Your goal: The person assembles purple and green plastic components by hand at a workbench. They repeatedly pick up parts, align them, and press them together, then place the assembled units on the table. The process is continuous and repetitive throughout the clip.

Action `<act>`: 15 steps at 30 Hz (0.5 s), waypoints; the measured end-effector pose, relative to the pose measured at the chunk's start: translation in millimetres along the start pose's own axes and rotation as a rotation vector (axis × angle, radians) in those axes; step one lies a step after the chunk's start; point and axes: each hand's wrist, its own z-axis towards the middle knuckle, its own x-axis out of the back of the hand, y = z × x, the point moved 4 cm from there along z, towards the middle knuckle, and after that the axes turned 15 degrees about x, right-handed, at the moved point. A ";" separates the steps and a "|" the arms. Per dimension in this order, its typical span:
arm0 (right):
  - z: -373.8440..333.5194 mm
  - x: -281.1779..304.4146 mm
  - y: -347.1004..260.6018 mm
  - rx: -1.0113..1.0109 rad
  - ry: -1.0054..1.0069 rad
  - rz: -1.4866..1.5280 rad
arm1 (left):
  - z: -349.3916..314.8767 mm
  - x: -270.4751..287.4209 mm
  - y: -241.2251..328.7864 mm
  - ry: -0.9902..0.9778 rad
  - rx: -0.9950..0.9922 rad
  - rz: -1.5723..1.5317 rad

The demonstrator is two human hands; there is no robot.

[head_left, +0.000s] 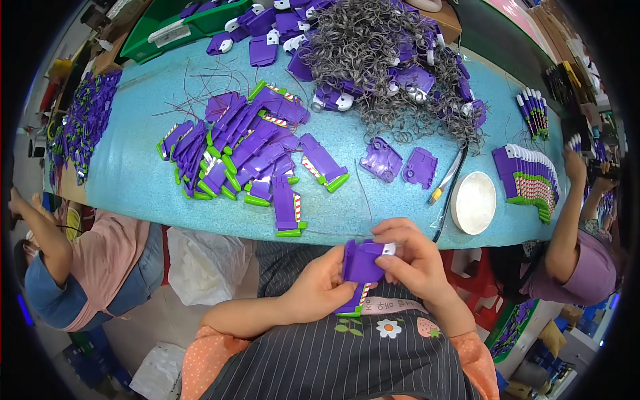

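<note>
Over my lap, both hands hold one purple plastic toy part (361,264) with a green end and a striped sticker. My left hand (319,281) grips its lower left side. My right hand (409,257) closes over its top right, fingers pressing at a small white piece. On the blue table (133,167) ahead lies a heap of similar purple and green parts (240,150). Two purple shell halves (400,163) lie apart near the table's front edge.
A tangle of grey coiled wire (380,53) with purple and white pieces fills the table's far side. A white round lid (474,202) and a neat row of finished parts (530,180) sit right. Green bins (180,23) stand far left. Other people work at both sides.
</note>
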 end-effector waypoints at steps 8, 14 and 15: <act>7.4 -10.9 6.3 -0.053 0.020 0.000 | -2.3 0.9 5.1 0.026 0.048 0.081; 1.1 -12.5 -8.5 -0.005 0.069 -0.134 | -3.3 -2.1 13.3 0.141 -0.065 0.272; -0.7 -11.8 -10.7 -0.018 0.096 -0.133 | -3.6 -1.9 15.1 0.176 -0.065 0.381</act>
